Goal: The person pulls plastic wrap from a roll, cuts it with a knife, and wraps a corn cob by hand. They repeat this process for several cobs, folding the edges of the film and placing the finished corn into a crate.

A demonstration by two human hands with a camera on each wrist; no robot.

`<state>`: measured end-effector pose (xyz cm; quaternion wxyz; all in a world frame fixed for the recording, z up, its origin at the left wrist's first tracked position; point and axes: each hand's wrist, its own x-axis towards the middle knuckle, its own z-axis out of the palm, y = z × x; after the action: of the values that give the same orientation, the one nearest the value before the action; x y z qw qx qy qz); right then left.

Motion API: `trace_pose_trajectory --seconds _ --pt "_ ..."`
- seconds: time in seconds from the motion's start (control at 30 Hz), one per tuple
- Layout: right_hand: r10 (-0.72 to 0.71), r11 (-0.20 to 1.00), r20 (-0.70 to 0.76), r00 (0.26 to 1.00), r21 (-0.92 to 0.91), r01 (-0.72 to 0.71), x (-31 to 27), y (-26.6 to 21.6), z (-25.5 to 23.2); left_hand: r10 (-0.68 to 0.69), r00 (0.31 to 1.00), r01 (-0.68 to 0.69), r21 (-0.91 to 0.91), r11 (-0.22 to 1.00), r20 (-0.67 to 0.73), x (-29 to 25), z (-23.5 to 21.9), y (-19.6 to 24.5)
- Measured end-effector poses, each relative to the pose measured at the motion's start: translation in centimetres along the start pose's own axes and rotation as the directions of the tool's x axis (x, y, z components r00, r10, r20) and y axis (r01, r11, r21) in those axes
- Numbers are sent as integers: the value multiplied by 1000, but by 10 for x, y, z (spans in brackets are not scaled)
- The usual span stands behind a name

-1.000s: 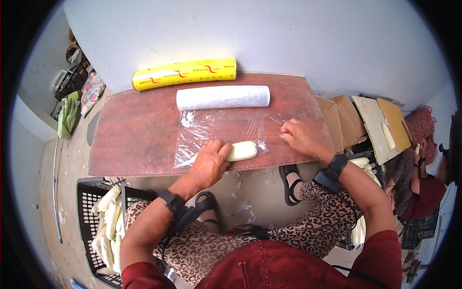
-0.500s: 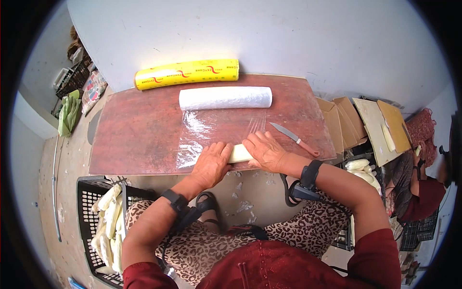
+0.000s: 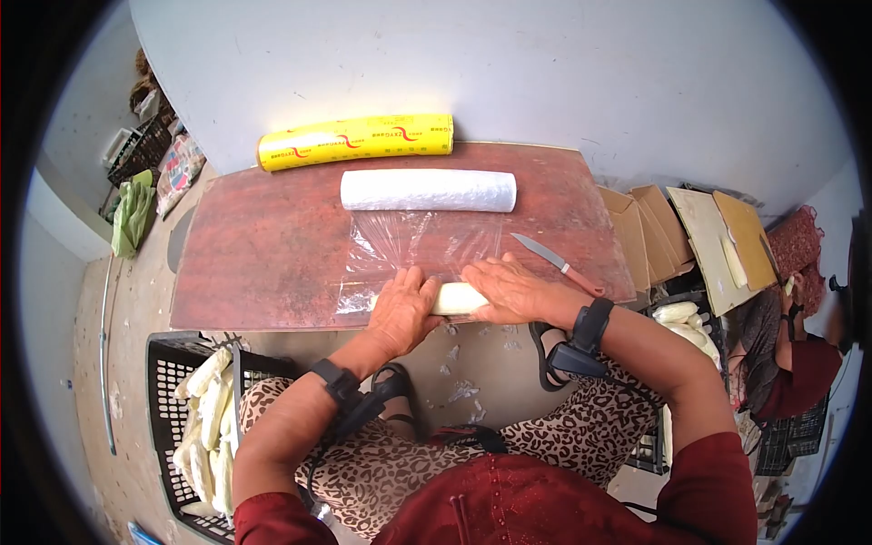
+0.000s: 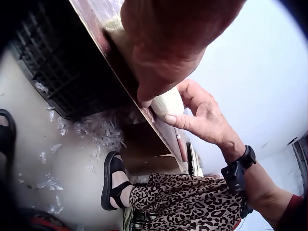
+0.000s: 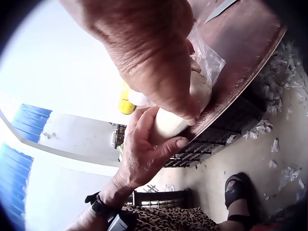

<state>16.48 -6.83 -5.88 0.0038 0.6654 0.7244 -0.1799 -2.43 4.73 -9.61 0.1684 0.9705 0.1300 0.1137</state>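
Observation:
Near the front edge of the red-brown table (image 3: 245, 254) lies a pale, cream-coloured long vegetable (image 3: 456, 300), smooth and streaked like a husked ear of corn. My left hand (image 3: 405, 312) grips it toward its left end, fingers over the top. Toward the other end my right hand (image 3: 509, 289) holds it, its thumb on the near side in the left wrist view. Under and behind it spreads clear cling film (image 3: 409, 238), drawn from a white roll (image 3: 427, 191). In the right wrist view, loose film (image 5: 208, 57) stands up past the vegetable's end. Both palms hide part of it.
A knife (image 3: 554, 261) with a reddish handle lies right of the film. A yellow printed roll (image 3: 354, 143) rests along the wall. Black crates with pale vegetables stand at left (image 3: 168, 400) and right (image 3: 718, 313). Cardboard (image 3: 627, 232) leans at the right; plastic scraps litter the floor.
My right hand laid the knife on the table and came left to grip the vegetable. Both hands then stayed on it, while the film behind drew into creases.

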Motion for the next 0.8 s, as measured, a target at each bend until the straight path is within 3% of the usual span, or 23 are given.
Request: trace_pose_trajectory --seconds 0.2,0.3,0.4,0.5,0.6,0.8 --pt "-115 977 -266 957 -203 62 0 -18 17 -2 1000 2 5 1000 27 3 0 -3" --pt "-107 978 -199 974 -196 67 6 -19 20 16 999 -17 -14 1000 -43 2 2 -4" --pt "-86 988 -137 987 -137 67 11 -15 15 -21 998 23 -42 999 52 0 2 -9" --pt "-94 995 -105 990 -55 88 13 -15 9 -36 998 39 -62 997 54 -1 1 -7" --pt "-131 991 -116 985 -22 130 17 -7 12 -48 999 47 52 998 2 -2 -4 1" --pt "-53 997 -38 998 58 55 21 -7 10 40 998 -37 63 997 -50 4 4 6"
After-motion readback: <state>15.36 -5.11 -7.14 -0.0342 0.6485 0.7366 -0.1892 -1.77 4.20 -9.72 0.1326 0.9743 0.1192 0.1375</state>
